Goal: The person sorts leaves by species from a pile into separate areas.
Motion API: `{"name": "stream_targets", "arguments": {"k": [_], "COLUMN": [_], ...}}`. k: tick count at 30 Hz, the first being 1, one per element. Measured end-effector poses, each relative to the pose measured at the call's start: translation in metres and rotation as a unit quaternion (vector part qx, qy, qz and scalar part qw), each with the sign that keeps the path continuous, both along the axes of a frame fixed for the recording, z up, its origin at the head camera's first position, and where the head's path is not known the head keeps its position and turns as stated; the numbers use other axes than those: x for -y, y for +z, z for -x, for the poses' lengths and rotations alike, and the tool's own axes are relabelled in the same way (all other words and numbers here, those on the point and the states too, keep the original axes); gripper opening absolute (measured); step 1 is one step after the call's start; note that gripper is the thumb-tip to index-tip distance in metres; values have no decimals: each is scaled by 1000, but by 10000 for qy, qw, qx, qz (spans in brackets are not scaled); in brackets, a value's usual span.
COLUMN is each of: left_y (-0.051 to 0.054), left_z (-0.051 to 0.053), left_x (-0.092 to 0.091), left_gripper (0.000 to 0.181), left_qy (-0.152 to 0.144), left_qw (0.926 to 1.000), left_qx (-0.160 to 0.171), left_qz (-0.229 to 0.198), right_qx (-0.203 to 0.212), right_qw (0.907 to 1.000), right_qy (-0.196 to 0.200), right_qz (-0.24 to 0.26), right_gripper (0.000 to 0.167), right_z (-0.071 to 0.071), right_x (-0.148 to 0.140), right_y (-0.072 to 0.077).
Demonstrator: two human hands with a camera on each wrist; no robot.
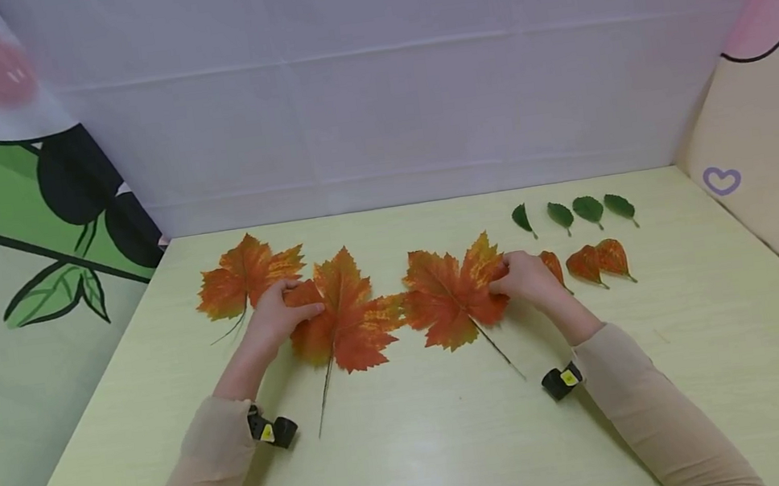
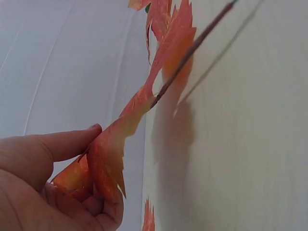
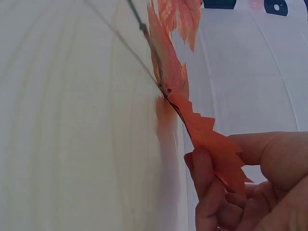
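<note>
Two orange maple leaves with thin dark stems are held side by side over the table's middle, their inner edges meeting or nearly so. My left hand [image 1: 280, 315] pinches the outer edge of the left maple leaf [image 1: 350, 313]; the left wrist view shows thumb and fingers on either side of that leaf [image 2: 108, 149]. With my right hand [image 1: 528, 278] I grip the outer edge of the right maple leaf [image 1: 450, 296]. In the right wrist view, this leaf [image 3: 207, 139] is pinched between thumb and fingers. Both stems point toward the table's front.
A third maple leaf [image 1: 247, 272] lies behind my left hand. At the back right, several small green leaves [image 1: 587, 209] lie in a row, with small orange leaves [image 1: 585, 263] in front, one partly hidden by my right hand. A pale fabric wall [image 1: 403, 112] borders the table [image 1: 429, 449].
</note>
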State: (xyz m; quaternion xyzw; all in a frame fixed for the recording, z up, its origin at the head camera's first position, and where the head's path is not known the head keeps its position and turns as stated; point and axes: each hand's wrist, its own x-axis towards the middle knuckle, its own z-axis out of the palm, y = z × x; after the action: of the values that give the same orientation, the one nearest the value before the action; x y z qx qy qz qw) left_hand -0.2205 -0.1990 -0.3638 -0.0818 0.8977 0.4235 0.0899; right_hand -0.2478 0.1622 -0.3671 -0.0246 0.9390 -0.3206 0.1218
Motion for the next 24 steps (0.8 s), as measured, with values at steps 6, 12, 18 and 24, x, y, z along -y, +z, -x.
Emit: {"name": "stream_targets", "arguments": {"k": [6, 12, 18, 24], "left_y": [7, 13, 12, 3], "left_z": [16, 31, 51, 69], "left_x": [-2, -3, -8, -13], "left_gripper": [66, 64, 62, 61], "left_qy": [-65, 51, 315, 466], "left_qw": [9997, 9989, 9989, 9976], "left_qx": [-194, -341, -327, -506], "left_qz": [158, 329, 62, 101], "right_qx": [-120, -151, -99, -76], "right_qw": [9998, 9998, 9999, 9999], "right_qy": [-27, -72, 36, 81], "right_qz": [-169, -144, -101, -89], "right_gripper": [20, 20, 19, 21], "right_z": [-1, -2, -3, -4], "right_x": [-4, -7, -7, -4], "right_y": [-1, -1, -1, -2]}}
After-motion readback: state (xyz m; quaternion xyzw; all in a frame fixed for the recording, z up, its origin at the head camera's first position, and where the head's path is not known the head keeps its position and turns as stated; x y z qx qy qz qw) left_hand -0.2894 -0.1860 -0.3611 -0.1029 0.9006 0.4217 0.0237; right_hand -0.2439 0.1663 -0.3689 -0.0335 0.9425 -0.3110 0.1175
